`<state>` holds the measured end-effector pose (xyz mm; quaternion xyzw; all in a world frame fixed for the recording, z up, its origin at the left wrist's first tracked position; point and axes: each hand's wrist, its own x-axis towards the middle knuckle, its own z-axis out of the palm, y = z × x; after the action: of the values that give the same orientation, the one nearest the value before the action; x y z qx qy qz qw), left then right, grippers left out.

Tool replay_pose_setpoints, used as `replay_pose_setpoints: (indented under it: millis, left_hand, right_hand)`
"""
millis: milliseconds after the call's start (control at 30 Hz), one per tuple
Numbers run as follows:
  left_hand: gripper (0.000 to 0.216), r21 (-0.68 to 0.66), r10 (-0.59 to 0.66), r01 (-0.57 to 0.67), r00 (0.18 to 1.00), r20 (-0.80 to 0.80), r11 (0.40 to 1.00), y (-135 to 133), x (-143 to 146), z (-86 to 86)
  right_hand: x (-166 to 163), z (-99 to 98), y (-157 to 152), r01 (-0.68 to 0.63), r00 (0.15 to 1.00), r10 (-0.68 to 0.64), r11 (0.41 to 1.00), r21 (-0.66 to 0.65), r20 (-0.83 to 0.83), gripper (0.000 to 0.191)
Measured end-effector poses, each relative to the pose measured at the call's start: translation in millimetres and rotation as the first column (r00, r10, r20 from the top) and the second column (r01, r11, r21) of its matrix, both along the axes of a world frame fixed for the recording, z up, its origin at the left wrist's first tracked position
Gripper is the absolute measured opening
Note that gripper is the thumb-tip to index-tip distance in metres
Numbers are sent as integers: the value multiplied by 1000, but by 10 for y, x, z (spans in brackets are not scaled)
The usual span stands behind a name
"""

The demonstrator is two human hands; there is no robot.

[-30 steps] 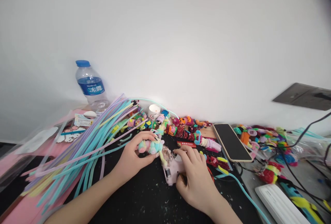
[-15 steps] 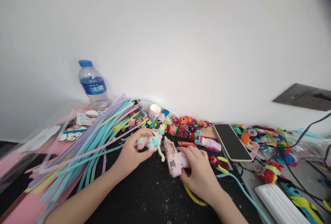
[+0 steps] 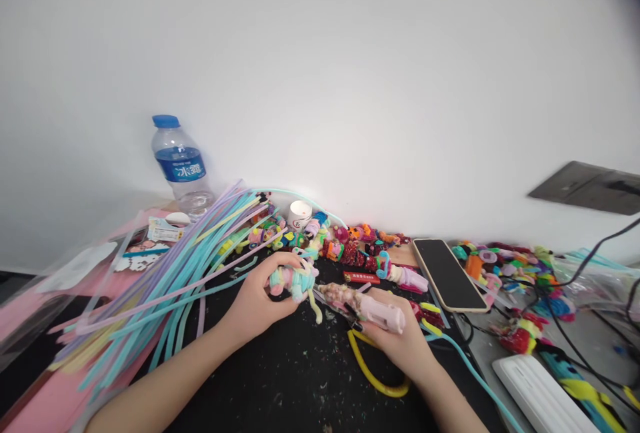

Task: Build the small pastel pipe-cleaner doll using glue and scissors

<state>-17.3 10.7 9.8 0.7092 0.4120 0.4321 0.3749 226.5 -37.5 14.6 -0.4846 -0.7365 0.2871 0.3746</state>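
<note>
My left hand (image 3: 257,300) is closed round a small fuzzy pastel figure (image 3: 293,281) made of pipe cleaners, held just above the black table (image 3: 280,386). My right hand (image 3: 395,343) grips a pink glue gun (image 3: 367,304), lifted off the table and lying sideways. The gun's glue-crusted nozzle points left at the figure, almost touching it. A yellow cord (image 3: 373,373) loops on the table under my right hand.
A fan of long pastel pipe cleaners (image 3: 165,273) lies at the left, beside a water bottle (image 3: 181,166). Many small coloured craft pieces (image 3: 350,246) line the wall. A phone (image 3: 447,275), cables (image 3: 565,300) and a white power strip (image 3: 537,396) sit at the right.
My right hand has picked the pink glue gun up off the table, turned it on its side and brought its nozzle to the figure. The left hand has stayed nearly still.
</note>
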Motion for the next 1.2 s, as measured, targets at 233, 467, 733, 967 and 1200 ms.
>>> replay_pose_setpoints:
  millis: [233,467,733,967,1200]
  left_hand:
    - [33,29,-51,51,999,-10,998,-5,3,-3]
    - [35,29,-70,70,997,-14,997,-7,2,-2]
    - [35,33,-76,77,997,-14,996,-11,5,-1]
    - [35,28,-96,96,995,-21,995,-21,9,-4]
    - [38,28,-100,101,995,-23,994,-14,15,-20]
  right_hand:
    - [-24,-8,2,-15,1000,14,998,-53,-17,24]
    - [-30,-15,-1,-10,999,7,996,-88,-40,24]
    - [-22,-37,-1,18,999,-21,998,-60,-49,21]
    - [34,-136,-39,127,991,-127,992,-13,-34,17]
    - [42,-158,-30,137,990,-137,990,-31,-19,14]
